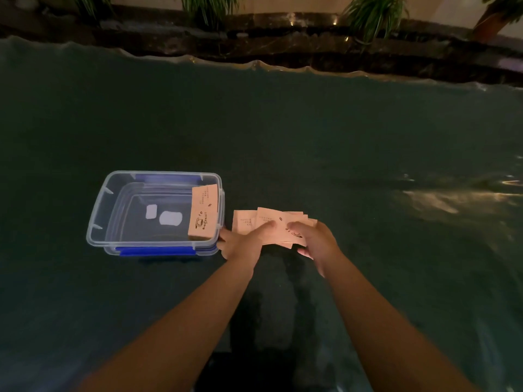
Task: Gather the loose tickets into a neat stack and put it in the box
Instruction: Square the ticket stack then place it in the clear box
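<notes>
— Since the loose tickets (268, 223) lie fanned on the dark tabletop (339, 151) just to the right of the clear plastic box (97, 210), I'd say both hands are there to square them up. See how they overlap, corners sticking out past each other?

— Yes. The left hand (242, 243) sits between the box and the fan, thumb pressed flat on the top ticket. Pinning, not lifting, I think, so the pile doesn't skate on that slick cover.

— And the right hand (314, 241)?

— Curled around the fan's far side from the box, fingertips on the paper. Its grip looks loosely closed on the tickets' edge, probably to push them toward the other hand. The left is spread open, only pressing.

— There's already a bundle in the box.

— A stack of tickets (203, 213), leaning against the box wall nearest the hands. The rest of the box floor is bare but for two pale patches; labels perhaps, I can't tell.

— So why is the box so near?

— Short carry, I'd guess. A tidied stack slips apart easily.
</notes>
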`<state>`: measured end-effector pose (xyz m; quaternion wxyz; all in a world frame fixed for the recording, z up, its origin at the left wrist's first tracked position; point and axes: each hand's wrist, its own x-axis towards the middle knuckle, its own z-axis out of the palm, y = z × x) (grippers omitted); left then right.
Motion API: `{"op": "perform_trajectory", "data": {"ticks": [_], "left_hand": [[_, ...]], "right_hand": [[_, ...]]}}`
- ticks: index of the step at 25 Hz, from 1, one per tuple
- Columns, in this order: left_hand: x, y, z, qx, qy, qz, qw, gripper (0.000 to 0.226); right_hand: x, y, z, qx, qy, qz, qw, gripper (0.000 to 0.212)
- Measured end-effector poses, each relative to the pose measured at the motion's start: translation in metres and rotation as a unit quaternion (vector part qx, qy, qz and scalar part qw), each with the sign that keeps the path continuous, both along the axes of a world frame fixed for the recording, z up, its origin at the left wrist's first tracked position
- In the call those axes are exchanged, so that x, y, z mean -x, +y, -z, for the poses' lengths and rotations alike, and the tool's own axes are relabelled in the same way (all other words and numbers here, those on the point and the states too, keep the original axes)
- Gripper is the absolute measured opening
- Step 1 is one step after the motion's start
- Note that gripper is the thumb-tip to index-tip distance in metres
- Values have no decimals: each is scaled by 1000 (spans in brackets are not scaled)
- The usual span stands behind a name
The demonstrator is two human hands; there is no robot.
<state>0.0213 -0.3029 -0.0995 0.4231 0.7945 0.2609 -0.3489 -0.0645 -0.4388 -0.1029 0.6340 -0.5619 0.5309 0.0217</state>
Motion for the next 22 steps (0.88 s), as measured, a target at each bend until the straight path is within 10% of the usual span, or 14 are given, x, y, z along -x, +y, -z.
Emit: {"op": "perform_trajectory", "data": {"ticks": [11,22], "left_hand": [[0,0,0,39,-34,138,989,94],[17,25,-6,267,28,21,963,96]], "right_hand": [[-6,23,1,-10,9,-2,1000,64],[47,48,12,-167,-99,103,976,57]]}}
